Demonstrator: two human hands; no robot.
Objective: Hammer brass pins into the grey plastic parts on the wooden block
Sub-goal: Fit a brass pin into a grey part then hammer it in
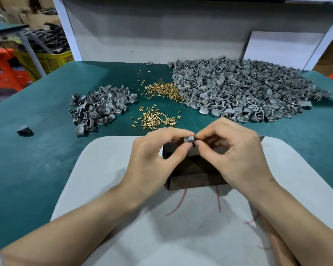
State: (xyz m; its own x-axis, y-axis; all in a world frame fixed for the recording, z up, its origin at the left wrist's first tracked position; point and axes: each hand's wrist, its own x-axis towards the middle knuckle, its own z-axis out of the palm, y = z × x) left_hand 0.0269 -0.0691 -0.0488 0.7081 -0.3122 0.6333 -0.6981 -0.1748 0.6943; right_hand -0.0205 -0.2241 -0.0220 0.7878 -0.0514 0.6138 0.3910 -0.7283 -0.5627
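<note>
My left hand [158, 156] pinches a small grey plastic part [188, 140] between thumb and fingertips, held just above the dark wooden block [192, 175]. My right hand [236, 156] meets it from the right, thumb and forefinger pinched at the part's right side; whatever they hold is hidden by the fingers. Loose brass pins lie in a near heap [154, 118] and a farther heap [163, 90] on the green mat. No hammer is in view.
A small pile of grey parts [98, 106] lies to the left, a much larger pile [246, 89] to the right, and one stray part [23, 129] at far left. The block sits on a pale grey board [104, 169]. A white panel [161, 31] closes the back.
</note>
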